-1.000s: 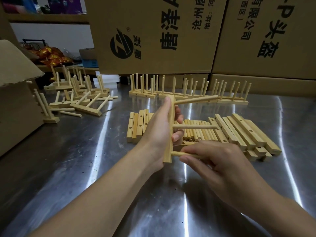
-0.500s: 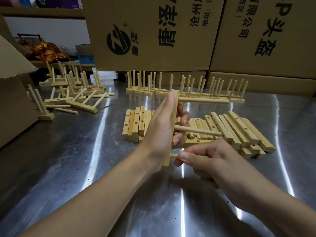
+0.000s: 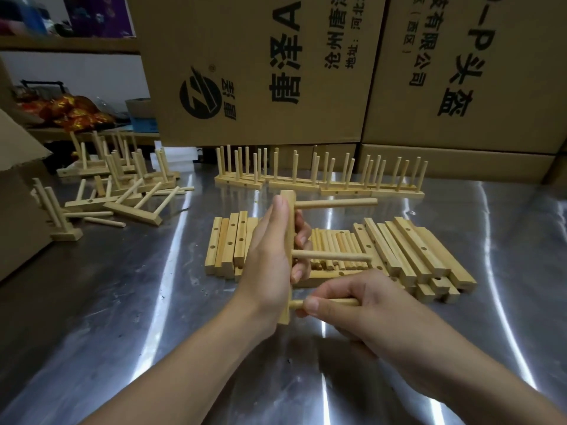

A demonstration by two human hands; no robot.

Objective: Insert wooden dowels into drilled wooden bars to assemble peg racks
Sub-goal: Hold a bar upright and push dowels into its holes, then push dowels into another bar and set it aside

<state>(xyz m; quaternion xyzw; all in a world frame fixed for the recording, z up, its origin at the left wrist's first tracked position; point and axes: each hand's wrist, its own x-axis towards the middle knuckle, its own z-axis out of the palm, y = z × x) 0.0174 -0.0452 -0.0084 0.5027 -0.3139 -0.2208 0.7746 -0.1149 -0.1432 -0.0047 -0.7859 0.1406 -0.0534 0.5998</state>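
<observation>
Cardboard boxes [image 3: 260, 72] walled off the back of the steel surface [image 3: 122, 302], and a row of finished racks [image 3: 319, 182] stood upright just in front of them. You held the bar [image 3: 287, 256] on end above the surface, your left hand [image 3: 270, 265] wrapped around it from the left side with the fingers curled over its right face. Two dowels already sat in it, pointing right: the top dowel [image 3: 337, 203] and the middle dowel [image 3: 331, 256]. Your right hand [image 3: 352, 305] was clenched on the third dowel [image 3: 325, 302], thumb and forefinger pinching it close to the bar.

Compared with a second earlier, the bar had risen a little and swung more upright, and your right thumb had crept closer to the bar along the dowel, leaving only a short stub of wood showing between thumb and bar. I judged that the dowel was going into the bottom hole; whether it had bottomed out I could not tell, since your hand hid most of it.

If it seated, this rack would have all three pegs and could join the others. Loose bars [image 3: 227, 243] and spare dowels [image 3: 337, 250] lay in a pile behind your hands, so more racks remained to be built
</observation>
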